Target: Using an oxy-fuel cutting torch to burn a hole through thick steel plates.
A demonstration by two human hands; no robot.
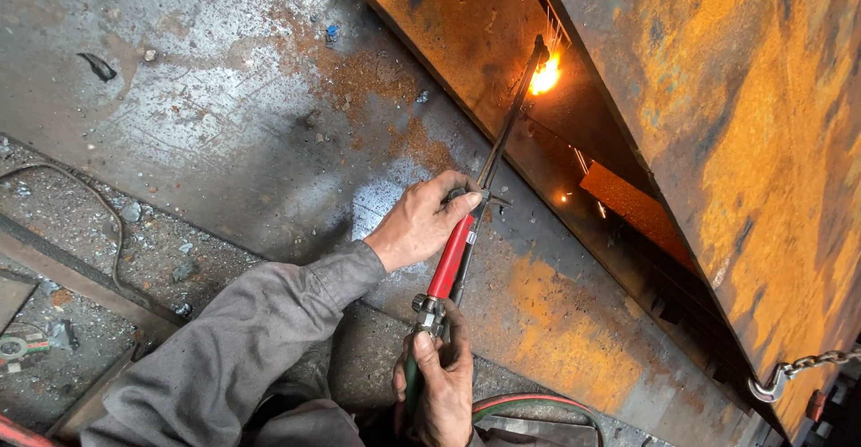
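Observation:
My left hand (421,221) grips the red handle of a cutting torch (453,250) near where its thin dark tubes begin. My right hand (437,382) holds the torch's lower end at the metal valve fittings, where red and green hoses (529,402) attach. The tubes run up and right to the tip, where a bright orange flame (545,75) burns against the edge of a rusty steel plate (717,97). Sparks fall below the flame inside the dark gap.
A worn grey steel plate (197,79) with rust patches lies under my arms. A chain with a hook (773,384) hangs at the lower right. A thin cable (99,214) curls over gravel and debris at left. An orange rusted offcut (628,200) sits in the gap.

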